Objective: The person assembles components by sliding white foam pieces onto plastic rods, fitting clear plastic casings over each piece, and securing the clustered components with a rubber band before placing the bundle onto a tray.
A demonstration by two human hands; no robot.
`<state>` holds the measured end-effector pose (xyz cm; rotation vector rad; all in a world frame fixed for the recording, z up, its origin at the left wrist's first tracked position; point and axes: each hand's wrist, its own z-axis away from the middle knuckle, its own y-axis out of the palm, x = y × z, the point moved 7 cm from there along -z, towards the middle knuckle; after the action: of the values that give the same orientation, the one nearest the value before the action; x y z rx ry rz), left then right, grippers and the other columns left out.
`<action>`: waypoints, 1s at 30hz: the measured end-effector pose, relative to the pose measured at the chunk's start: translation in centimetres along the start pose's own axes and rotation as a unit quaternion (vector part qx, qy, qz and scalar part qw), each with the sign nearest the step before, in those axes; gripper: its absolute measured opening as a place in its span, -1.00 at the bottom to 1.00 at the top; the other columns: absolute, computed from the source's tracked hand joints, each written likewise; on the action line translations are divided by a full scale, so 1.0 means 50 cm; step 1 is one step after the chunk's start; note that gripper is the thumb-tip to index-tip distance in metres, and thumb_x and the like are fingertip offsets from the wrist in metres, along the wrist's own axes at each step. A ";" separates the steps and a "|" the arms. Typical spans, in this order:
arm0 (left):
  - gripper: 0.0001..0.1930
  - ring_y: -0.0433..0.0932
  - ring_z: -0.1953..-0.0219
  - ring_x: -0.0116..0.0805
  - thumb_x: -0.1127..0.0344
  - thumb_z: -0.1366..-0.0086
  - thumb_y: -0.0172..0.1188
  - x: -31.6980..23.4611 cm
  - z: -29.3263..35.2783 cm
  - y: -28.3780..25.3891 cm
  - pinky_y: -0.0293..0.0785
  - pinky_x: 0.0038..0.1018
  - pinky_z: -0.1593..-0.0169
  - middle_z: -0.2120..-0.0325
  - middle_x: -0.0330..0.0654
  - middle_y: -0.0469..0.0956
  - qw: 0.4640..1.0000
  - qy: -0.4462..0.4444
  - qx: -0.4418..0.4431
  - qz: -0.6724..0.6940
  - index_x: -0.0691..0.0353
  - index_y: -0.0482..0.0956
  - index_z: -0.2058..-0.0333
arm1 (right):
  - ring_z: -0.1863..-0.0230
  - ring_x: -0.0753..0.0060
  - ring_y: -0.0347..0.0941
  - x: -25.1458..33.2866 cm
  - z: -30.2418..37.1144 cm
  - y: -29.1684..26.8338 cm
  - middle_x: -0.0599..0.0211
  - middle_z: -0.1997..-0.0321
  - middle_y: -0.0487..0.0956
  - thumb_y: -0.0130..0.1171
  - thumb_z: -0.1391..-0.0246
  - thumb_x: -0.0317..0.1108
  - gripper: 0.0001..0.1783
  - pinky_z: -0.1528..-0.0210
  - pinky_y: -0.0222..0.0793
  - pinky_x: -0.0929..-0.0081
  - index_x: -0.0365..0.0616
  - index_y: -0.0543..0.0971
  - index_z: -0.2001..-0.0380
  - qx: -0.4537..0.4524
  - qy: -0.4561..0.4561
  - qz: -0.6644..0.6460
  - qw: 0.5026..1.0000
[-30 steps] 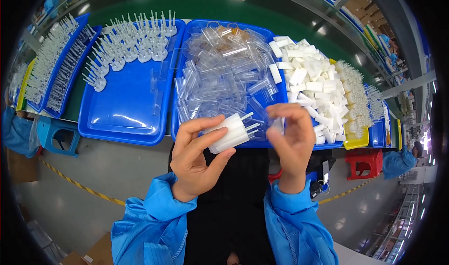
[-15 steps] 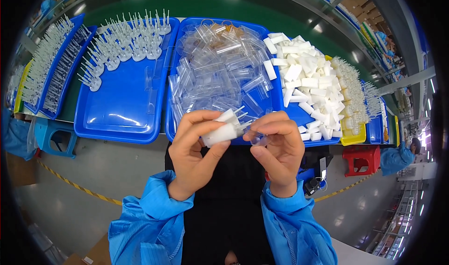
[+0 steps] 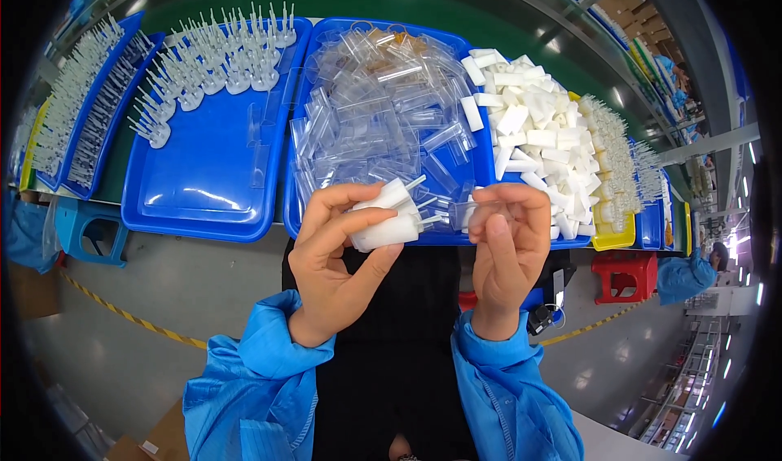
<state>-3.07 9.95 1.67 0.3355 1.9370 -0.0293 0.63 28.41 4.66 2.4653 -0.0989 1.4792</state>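
Note:
My left hand [image 3: 332,259] is closed around a few white blocks [image 3: 388,231], held between thumb and fingers. Thin pale stems poke out of their right ends. Just to the right, my right hand [image 3: 513,245] pinches a small clear plastic sleeve [image 3: 461,215] by its right side. The sleeve's other end lies close to the stem tips; whether they touch I cannot tell. Both hands are above the front edge of a blue tray [image 3: 295,217] heaped with clear plastic sleeves [image 3: 366,135].
To the left, another blue tray [image 3: 191,204] carries rows of white pronged pieces [image 3: 216,66]. Loose white blocks [image 3: 533,127] are piled on the right, beside a yellow tray [image 3: 615,237]. Below the bench edge stand a blue stool [image 3: 91,233] and a red stool [image 3: 626,275].
My right hand has moved right, drawing the clear sleeve away from the white blocks, and its fingers have shifted. The left hand has stayed nearly in place, still holding the blocks.

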 end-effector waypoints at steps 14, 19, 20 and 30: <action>-0.67 0.52 0.05 -0.24 0.56 0.05 0.43 0.007 0.006 -0.005 0.55 -0.44 0.06 0.06 -0.09 0.43 0.999 0.005 -0.024 -0.049 0.25 0.68 0.23 | 0.38 0.70 0.26 0.008 0.008 0.011 0.05 0.08 0.48 0.05 -0.14 -0.59 -0.72 0.30 0.21 0.72 -0.34 0.35 0.07 0.003 0.014 -0.002 1.000; -0.66 0.53 0.06 -0.23 0.57 0.07 0.43 0.005 0.006 -0.004 0.53 -0.43 0.05 0.08 -0.08 0.45 0.998 0.003 -0.038 -0.052 0.24 0.69 0.24 | 0.39 0.68 0.26 -0.010 0.026 0.037 0.02 0.05 0.46 0.08 -0.15 -0.57 -0.71 0.30 0.23 0.72 -0.36 0.35 0.06 0.037 0.026 0.003 0.999; -0.66 0.52 0.06 -0.23 0.57 0.08 0.43 0.005 0.007 -0.005 0.53 -0.42 0.05 0.08 -0.08 0.45 0.998 0.001 -0.042 -0.049 0.24 0.69 0.24 | 0.39 0.68 0.26 -0.010 0.028 0.039 0.02 0.05 0.46 0.08 -0.15 -0.57 -0.71 0.30 0.23 0.72 -0.36 0.35 0.06 0.039 0.026 0.003 0.999; -0.65 0.56 0.11 -0.20 0.57 0.08 0.43 -0.018 0.003 -0.007 0.55 -0.44 0.10 0.13 -0.08 0.48 0.990 0.066 -0.034 -0.120 0.23 0.69 0.23 | 0.38 0.60 0.39 -0.013 0.029 0.044 0.00 0.07 0.47 0.10 -0.16 -0.56 -0.70 0.27 0.37 0.66 -0.37 0.35 0.06 0.020 0.009 0.026 0.999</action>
<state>-2.70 9.39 2.39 0.0587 2.0946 -0.1011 1.13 25.88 3.85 2.4981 -0.1306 1.5396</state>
